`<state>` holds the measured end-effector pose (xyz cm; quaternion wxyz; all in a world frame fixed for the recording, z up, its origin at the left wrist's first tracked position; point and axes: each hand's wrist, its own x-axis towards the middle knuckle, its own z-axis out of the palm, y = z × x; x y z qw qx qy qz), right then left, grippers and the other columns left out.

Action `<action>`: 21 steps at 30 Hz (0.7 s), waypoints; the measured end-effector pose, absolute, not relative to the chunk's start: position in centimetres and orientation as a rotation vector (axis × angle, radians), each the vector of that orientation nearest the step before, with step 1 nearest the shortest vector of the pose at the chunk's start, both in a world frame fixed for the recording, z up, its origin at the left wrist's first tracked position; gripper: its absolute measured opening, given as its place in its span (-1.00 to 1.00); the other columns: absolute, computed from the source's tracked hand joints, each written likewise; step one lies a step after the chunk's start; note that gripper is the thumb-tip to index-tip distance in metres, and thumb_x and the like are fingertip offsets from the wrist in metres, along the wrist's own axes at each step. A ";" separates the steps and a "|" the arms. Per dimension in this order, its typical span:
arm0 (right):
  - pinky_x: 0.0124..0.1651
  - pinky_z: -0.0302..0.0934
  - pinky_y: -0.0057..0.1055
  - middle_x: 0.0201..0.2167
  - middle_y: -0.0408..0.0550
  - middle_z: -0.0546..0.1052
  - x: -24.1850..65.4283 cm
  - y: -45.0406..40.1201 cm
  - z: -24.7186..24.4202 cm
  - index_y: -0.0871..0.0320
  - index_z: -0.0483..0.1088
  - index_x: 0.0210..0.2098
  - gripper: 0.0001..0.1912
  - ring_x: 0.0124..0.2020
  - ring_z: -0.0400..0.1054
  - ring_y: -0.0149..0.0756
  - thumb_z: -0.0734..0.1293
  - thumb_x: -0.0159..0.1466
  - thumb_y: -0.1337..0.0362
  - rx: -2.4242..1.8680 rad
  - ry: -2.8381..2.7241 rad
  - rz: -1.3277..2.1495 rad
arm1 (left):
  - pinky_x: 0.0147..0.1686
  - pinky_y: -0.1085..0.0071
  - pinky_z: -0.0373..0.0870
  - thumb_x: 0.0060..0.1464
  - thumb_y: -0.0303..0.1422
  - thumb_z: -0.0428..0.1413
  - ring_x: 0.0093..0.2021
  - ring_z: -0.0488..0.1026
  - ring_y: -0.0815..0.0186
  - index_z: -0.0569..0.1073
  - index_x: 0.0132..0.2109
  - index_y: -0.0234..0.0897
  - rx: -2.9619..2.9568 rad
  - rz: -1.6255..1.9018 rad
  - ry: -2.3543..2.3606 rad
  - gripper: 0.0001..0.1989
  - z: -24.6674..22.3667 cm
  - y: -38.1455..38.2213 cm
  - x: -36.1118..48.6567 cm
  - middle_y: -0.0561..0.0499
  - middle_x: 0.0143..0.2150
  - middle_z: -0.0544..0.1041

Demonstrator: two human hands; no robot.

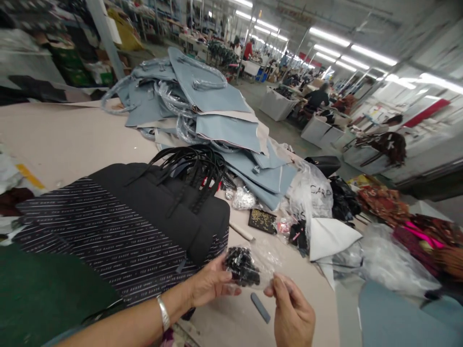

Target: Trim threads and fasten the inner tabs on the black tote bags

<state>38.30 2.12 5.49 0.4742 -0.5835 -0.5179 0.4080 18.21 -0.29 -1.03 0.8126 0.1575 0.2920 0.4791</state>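
My left hand (207, 284), with a silver bracelet on the wrist, grips a see-through plastic bag (266, 258) from the left. Small black pieces (241, 266) fill the bag; their exact kind is too small to make out. At the bag's right end, the thumb and fingers of my right hand (293, 311) pinch the plastic. Below the bag, on the table, lies a slim grey-blue strip (260, 307) with rounded ends. Left of my hands, black bag pieces (144, 212) with striped, lettered lining and dark handles (197, 161) are stacked flat.
Light-blue bag parts (213, 101) with plastic-wrapped handles pile up at the back of the table (72, 127). A dark card with gold marks (262, 220), plastic bags (311, 188) and a white sheet (333, 238) lie to the right. People work farther off among white bins (278, 103).
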 end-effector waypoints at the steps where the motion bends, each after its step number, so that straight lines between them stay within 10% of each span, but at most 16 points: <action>1: -0.33 0.33 -0.42 -0.58 -0.10 0.46 38.9 1.7 5.1 0.17 0.56 -0.44 -0.66 -0.48 0.37 -0.31 0.46 0.17 -0.01 -1.432 -1.251 1.013 | -0.15 0.27 0.47 -0.21 -0.09 0.44 -0.04 0.54 0.12 0.37 0.16 -0.11 0.339 1.031 0.644 -0.22 -0.8 -0.3 18.8 -0.15 0.06 0.51; 13: 0.08 0.39 -0.12 0.10 0.13 0.52 47.1 0.7 6.0 0.05 0.63 -0.20 -0.64 0.13 0.40 0.07 0.44 0.13 -0.03 -1.637 -1.711 1.058 | -0.41 0.45 0.42 -0.26 -0.17 0.47 -0.34 0.42 0.34 0.47 -0.10 -0.36 0.474 1.029 0.902 -0.40 -0.3 -2.3 20.9 -0.02 -0.26 0.53; 21: -0.07 0.44 -0.21 -0.24 0.09 0.62 47.5 -0.1 7.1 0.16 0.60 -0.25 -0.66 -0.25 0.52 -0.15 0.40 0.23 0.00 -1.520 -1.340 0.864 | -0.41 0.45 0.38 -0.25 -0.14 0.46 -0.36 0.41 0.35 0.48 -0.14 -0.35 0.494 1.058 0.949 -0.43 0.5 -3.5 21.6 0.03 -0.31 0.52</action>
